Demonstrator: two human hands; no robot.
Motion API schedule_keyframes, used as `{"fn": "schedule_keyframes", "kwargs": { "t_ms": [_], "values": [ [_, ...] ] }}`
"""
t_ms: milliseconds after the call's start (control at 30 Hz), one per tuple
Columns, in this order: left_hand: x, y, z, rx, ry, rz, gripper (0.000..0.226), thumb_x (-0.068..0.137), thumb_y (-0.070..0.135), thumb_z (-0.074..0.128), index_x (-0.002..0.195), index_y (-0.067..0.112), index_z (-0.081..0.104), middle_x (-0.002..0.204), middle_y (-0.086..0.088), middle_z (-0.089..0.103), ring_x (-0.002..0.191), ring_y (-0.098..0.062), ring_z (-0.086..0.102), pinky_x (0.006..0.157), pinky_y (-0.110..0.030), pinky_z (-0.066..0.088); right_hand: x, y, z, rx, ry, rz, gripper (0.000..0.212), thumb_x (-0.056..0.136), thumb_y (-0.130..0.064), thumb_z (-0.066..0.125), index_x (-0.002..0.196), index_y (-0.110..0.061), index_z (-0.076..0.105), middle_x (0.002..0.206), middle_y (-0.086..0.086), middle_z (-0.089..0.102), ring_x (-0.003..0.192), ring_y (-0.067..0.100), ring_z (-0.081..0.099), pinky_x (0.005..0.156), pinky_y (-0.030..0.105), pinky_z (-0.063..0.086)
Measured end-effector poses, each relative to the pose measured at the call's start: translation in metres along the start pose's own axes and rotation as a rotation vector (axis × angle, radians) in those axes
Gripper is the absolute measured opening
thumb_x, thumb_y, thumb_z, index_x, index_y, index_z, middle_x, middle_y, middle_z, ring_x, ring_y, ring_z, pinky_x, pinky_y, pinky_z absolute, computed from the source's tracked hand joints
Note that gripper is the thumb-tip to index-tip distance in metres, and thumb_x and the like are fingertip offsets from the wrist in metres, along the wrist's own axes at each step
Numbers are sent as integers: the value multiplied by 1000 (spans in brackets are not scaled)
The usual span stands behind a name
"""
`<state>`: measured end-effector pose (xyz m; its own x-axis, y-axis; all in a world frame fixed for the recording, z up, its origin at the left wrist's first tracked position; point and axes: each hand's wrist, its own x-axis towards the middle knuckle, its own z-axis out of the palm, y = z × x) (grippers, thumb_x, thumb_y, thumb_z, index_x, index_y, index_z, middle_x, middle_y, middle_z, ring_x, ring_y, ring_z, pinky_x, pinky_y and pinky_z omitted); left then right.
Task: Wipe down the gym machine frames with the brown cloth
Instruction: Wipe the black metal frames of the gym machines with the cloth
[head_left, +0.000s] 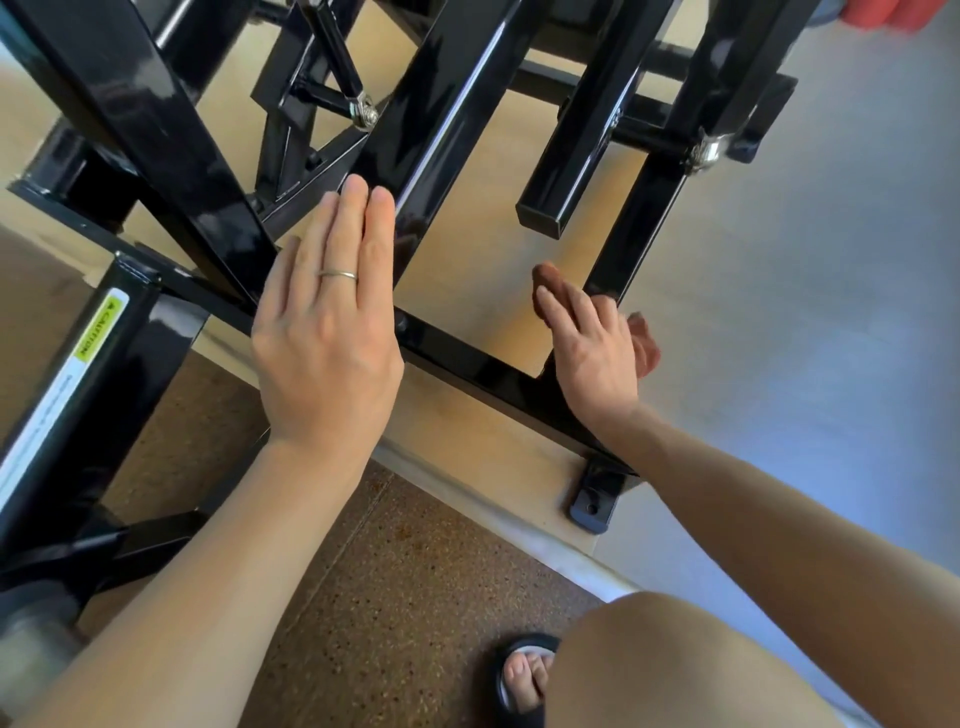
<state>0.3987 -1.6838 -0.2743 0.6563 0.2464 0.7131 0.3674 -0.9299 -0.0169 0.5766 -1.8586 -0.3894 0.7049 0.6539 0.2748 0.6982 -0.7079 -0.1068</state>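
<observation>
Floor: brown speckled rubber mat (415, 571) at 6 o'clock; pale wood platform (467, 441) centre; grey smooth floor (805, 312) at 3 o'clock. Daylight glare.

Bare forearms, thin silver ring (338, 275), black sandal (524, 675).

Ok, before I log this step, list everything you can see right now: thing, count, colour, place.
gym machine frame: one, glossy black tubes, filling the upper and middle view
brown cloth: one, brown, at the frame's right upright, under the right hand's fingers
caution label: one, yellow-green over white, on the black post at left
mounting foot: one, black, bolted at the platform corner
platform: one, tan, under the frame
speckled mat: one, brown, lower middle
grey floor: right side
red objects: red, top right corner, blurred, count unclear
sandal: one, black, on the foot at the bottom
ring: one, silver, on the left hand
left hand: flat, fingers straight, over the frame
right hand: holds the cloth against the frame
</observation>
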Motion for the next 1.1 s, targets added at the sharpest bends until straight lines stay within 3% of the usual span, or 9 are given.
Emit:
{"fn": "schedule_keyframes", "kwargs": {
  "t_ms": [100,167,267,367,567,667,733,967,1100],
  "values": [
    [0,-1,0,2,-1,8,51,107,3,33,157,8,28,161,-11,34,149,-24,33,113,-43,42,-1,3,12,-136,-266,-92,51,107,-31,49,156,-30,36,161,8,35,146,38,28,119,53,27],
    [-1,-1,-1,9,-8,11,51,107,3,30,158,8,27,161,-11,34,149,-24,32,113,-43,42,-11,0,19,-175,-300,-110,46,106,-36,51,151,-31,43,160,6,36,147,39,26,119,53,27],
    [0,-2,-2,3,-23,11,51,107,3,31,158,8,26,162,-12,32,150,-24,30,114,-44,41,-25,-7,16,-151,-301,2,59,96,-21,69,148,-29,44,159,8,34,144,43,27,113,56,36],
    [-1,-2,-2,2,-17,5,52,107,2,32,158,8,26,161,-12,33,150,-24,30,113,-44,41,-44,-5,8,-146,-283,127,73,88,-9,75,151,-26,42,154,14,38,132,47,41,106,62,42],
    [-1,-1,0,1,-5,-1,50,107,2,33,157,8,29,160,-13,36,148,-25,33,111,-45,44,-23,-3,4,-49,-261,104,69,94,-16,72,152,-23,35,149,13,41,139,38,35,109,64,41],
    [0,-2,-2,15,-23,5,51,107,2,34,157,8,28,161,-13,34,149,-25,32,112,-45,43,-11,-15,7,-107,-338,74,69,95,-15,71,153,-22,34,153,15,37,141,40,32,115,58,38],
    [0,-3,-4,9,-39,0,53,106,1,38,158,7,27,161,-13,32,149,-25,31,113,-45,42,-23,-20,5,-119,-367,113,70,93,-11,72,151,-22,36,153,17,32,140,42,33,110,62,40],
    [-1,0,-2,37,-67,-24,59,103,4,53,157,8,29,161,-13,34,149,-26,33,112,-44,43,-53,-28,20,-90,-297,-153,65,90,-4,72,149,-14,47,140,19,49,121,37,51,102,46,51],
    [0,-1,-2,55,-96,-9,62,102,6,56,157,8,28,162,-13,32,149,-26,31,113,-44,43,-11,-76,37,-124,-324,-268,70,97,-4,59,159,-9,26,153,26,36,131,40,43,112,45,41]
  ]
}}
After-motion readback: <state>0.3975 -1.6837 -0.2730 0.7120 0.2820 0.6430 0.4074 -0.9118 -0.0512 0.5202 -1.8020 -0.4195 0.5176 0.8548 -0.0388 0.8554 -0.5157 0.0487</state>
